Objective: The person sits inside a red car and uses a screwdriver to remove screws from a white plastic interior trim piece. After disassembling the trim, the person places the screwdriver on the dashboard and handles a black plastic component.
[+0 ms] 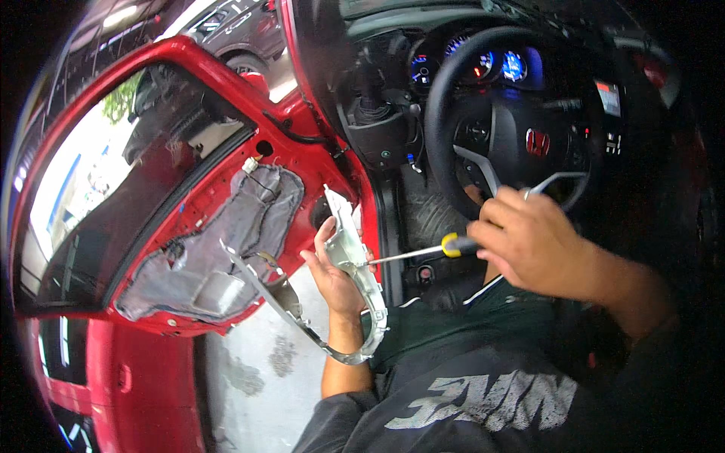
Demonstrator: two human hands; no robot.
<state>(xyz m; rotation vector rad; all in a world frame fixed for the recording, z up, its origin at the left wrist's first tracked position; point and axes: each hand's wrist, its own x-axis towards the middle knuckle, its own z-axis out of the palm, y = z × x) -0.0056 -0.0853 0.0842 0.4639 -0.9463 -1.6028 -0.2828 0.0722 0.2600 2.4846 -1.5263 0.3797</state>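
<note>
My left hand [337, 278] is closed around a silver-grey plastic trim piece [370, 298], holding it up in front of my body. The trim has a long curved arm that loops below my left wrist and rises toward the door. In my right hand [525, 245] is a screwdriver [451, 244] with a black and yellow handle. Its thin metal shaft runs leftward, and the tip meets the trim beside my left fingers. Whether a screw sits at the tip is too small to tell.
A steering wheel [436, 113] stands ahead of me, with a lit instrument cluster [483, 66] behind it. To the left, the red car door [317, 162] hangs open with its inner panel off, showing a grey liner [226, 234]. Below it lies a concrete floor [253, 377].
</note>
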